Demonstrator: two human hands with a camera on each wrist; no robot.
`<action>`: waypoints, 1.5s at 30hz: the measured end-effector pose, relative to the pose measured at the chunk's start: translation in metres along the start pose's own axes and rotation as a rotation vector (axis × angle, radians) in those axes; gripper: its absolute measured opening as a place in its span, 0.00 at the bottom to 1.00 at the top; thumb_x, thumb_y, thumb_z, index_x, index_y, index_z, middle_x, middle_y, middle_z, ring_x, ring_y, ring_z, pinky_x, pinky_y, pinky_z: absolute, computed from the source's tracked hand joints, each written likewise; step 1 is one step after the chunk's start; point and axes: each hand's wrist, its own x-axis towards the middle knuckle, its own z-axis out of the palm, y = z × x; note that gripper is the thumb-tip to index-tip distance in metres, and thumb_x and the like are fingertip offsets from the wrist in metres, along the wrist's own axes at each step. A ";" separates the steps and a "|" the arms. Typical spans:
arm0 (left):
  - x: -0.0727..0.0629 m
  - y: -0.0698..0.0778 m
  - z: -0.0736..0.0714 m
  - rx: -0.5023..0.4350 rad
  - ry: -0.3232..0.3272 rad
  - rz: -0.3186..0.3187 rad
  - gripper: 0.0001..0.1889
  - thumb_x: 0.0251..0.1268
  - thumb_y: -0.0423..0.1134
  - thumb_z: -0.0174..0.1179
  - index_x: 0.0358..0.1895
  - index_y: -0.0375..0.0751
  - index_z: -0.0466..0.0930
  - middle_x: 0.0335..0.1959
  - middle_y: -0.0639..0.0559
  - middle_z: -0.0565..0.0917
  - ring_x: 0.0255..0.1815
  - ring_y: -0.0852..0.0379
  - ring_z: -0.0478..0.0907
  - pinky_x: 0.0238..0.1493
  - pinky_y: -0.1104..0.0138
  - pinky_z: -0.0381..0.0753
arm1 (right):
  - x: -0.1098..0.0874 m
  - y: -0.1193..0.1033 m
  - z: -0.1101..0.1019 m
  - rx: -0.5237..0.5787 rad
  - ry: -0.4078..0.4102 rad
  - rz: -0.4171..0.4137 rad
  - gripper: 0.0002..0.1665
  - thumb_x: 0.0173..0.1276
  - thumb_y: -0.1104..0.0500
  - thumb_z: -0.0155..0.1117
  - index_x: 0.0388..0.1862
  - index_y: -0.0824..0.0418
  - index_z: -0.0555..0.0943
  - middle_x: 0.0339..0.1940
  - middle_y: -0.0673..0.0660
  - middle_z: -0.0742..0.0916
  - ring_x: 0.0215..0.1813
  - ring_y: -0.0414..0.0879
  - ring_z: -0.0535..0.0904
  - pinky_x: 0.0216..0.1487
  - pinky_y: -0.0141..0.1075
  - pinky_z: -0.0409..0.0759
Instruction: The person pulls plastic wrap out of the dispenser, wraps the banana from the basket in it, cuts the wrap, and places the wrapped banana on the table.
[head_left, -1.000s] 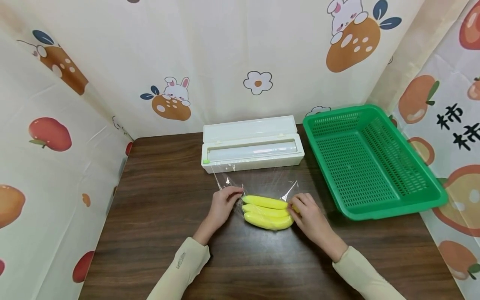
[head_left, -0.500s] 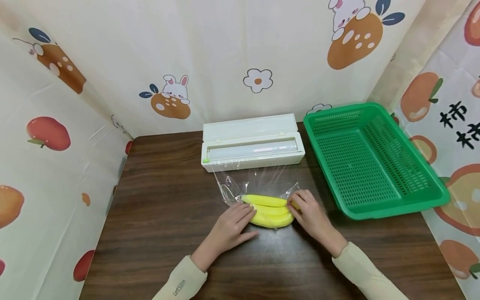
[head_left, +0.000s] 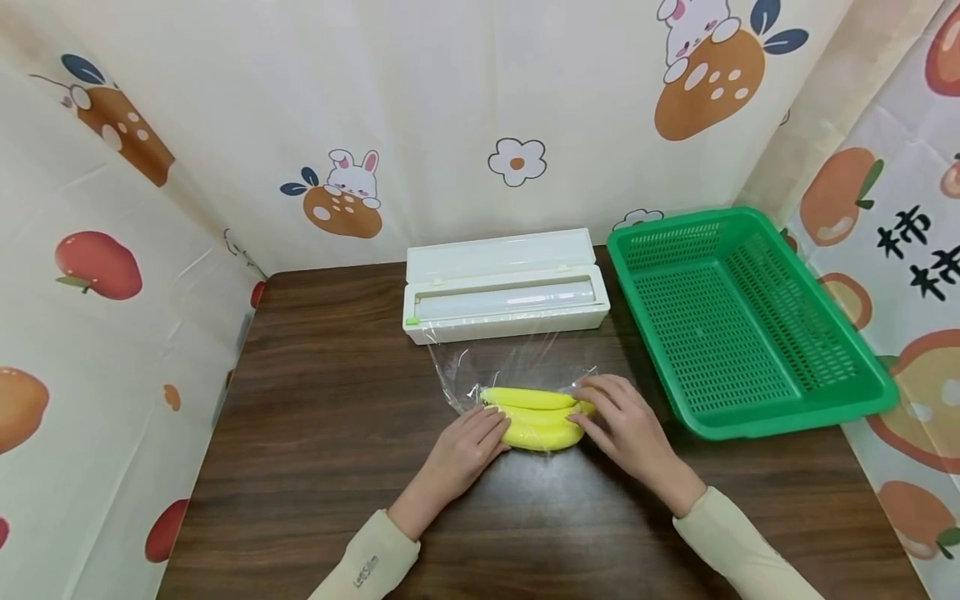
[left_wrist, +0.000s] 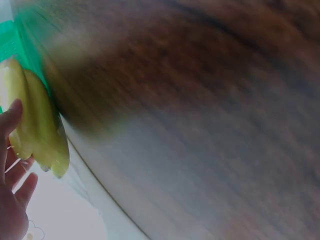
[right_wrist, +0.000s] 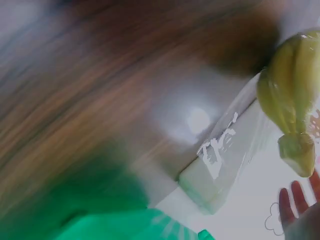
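Bananas [head_left: 536,417] lie on the surface [head_left: 322,400], about 5 o'clock of the head view's middle, under clear film [head_left: 517,360]. Clock below is centred on them. Left hand [head_left: 465,452] toward 8: fingers fairly straight, laid over the tip end, thumb tucked on the near side. Right hand [head_left: 628,425] at 3: fingers bent, thumb and index apart at the stem end; can't tell if they pinch film. Box [head_left: 513,330] at 12, lid up, film seeming to run from its roll [head_left: 506,302] down to the fruit.

Step looks like snugging film round the fruit. To do well: keep both ends covered, tuck film under evenly, smooth from middle outward, don't yank toward 6 or it may tear or drag the box.

Counts: bananas, three visible in one bunch; film, one sheet; roll, one; box, one; green basket [head_left: 795,422] at 2, one; hands, two.
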 end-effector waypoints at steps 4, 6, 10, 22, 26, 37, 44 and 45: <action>-0.002 -0.002 0.001 -0.020 0.018 -0.016 0.24 0.62 0.42 0.76 0.58 0.32 0.87 0.54 0.42 0.90 0.60 0.49 0.86 0.66 0.58 0.82 | -0.006 0.007 -0.003 -0.052 -0.017 -0.145 0.29 0.83 0.39 0.55 0.51 0.62 0.89 0.57 0.61 0.89 0.60 0.61 0.82 0.64 0.51 0.76; -0.002 -0.003 0.001 -0.035 0.027 -0.030 0.24 0.63 0.42 0.76 0.58 0.33 0.87 0.54 0.42 0.90 0.60 0.48 0.86 0.65 0.59 0.82 | -0.008 0.011 -0.004 -0.079 -0.057 -0.195 0.26 0.81 0.40 0.60 0.53 0.60 0.89 0.61 0.60 0.89 0.64 0.62 0.81 0.65 0.54 0.75; -0.002 -0.006 0.002 -0.070 0.047 -0.060 0.23 0.63 0.42 0.75 0.58 0.33 0.87 0.54 0.42 0.89 0.59 0.49 0.86 0.63 0.59 0.84 | -0.009 0.016 -0.002 -0.111 -0.128 -0.223 0.22 0.72 0.44 0.72 0.58 0.55 0.89 0.67 0.58 0.86 0.71 0.64 0.76 0.68 0.60 0.71; 0.007 -0.015 0.006 -0.232 0.044 -0.175 0.21 0.70 0.41 0.70 0.60 0.32 0.83 0.55 0.41 0.86 0.58 0.46 0.85 0.61 0.58 0.84 | 0.011 0.025 0.006 -0.063 -0.064 -0.233 0.18 0.75 0.46 0.67 0.53 0.55 0.88 0.65 0.59 0.86 0.71 0.70 0.74 0.63 0.63 0.72; 0.014 -0.022 0.001 -0.320 -0.004 -0.236 0.22 0.71 0.38 0.70 0.63 0.32 0.81 0.57 0.41 0.85 0.60 0.45 0.83 0.62 0.56 0.84 | 0.015 0.028 0.008 -0.042 -0.103 -0.175 0.29 0.81 0.37 0.49 0.53 0.57 0.87 0.64 0.61 0.86 0.72 0.72 0.72 0.63 0.64 0.71; 0.031 -0.041 0.000 -0.489 -0.151 -0.385 0.27 0.81 0.39 0.59 0.75 0.29 0.70 0.65 0.37 0.80 0.67 0.43 0.78 0.67 0.51 0.80 | 0.028 0.036 0.006 -0.005 -0.260 0.007 0.29 0.77 0.39 0.56 0.61 0.58 0.84 0.70 0.62 0.82 0.79 0.70 0.64 0.69 0.69 0.65; 0.045 -0.048 0.002 -0.607 -0.215 -0.554 0.27 0.85 0.43 0.54 0.77 0.30 0.66 0.70 0.34 0.77 0.72 0.39 0.74 0.72 0.46 0.74 | 0.037 0.038 0.008 0.004 -0.350 0.141 0.24 0.74 0.53 0.70 0.64 0.61 0.82 0.74 0.63 0.79 0.81 0.69 0.62 0.72 0.71 0.61; 0.046 -0.049 0.003 -0.619 -0.208 -0.568 0.27 0.85 0.43 0.53 0.76 0.29 0.66 0.70 0.34 0.77 0.71 0.39 0.75 0.70 0.46 0.76 | 0.038 0.038 0.009 0.010 -0.363 0.164 0.23 0.75 0.54 0.69 0.65 0.61 0.81 0.75 0.63 0.78 0.81 0.69 0.62 0.72 0.71 0.60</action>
